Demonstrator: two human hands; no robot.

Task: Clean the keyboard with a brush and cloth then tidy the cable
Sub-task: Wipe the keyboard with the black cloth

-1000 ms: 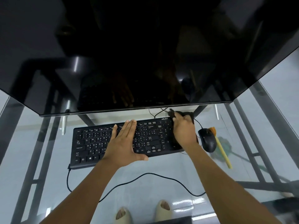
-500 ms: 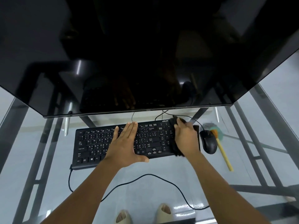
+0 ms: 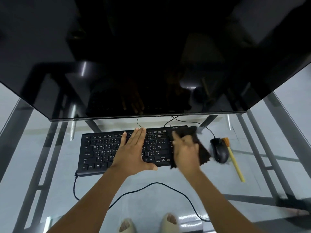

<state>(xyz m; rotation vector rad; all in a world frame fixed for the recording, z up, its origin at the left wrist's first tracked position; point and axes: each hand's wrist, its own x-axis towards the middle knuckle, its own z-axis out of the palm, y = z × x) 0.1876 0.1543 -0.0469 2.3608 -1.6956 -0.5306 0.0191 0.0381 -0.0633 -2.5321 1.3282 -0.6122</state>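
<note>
A black keyboard (image 3: 101, 152) lies on a glass desk under a big dark monitor. My left hand (image 3: 133, 153) rests flat on the middle keys, fingers straight. My right hand (image 3: 185, 152) grips a dark cloth (image 3: 202, 152) over the keyboard's right end; the cloth hangs past that edge and hides the number pad. The keyboard's black cable (image 3: 151, 184) leaves its front left corner and loops loosely across the desk toward the right. A brush (image 3: 234, 162) with a yellow handle and orange bristles lies to the right of the mouse.
A black mouse (image 3: 218, 149) sits just right of the cloth, its cable running back under the monitor (image 3: 151, 56). Through the glass desk top (image 3: 50, 165) I see the metal frame, the floor and two sandalled feet.
My right hand has slid the cloth slightly toward me and to the right over the keyboard's right end, so the cloth now trails off its edge. My left hand stays flat on the keys.
</note>
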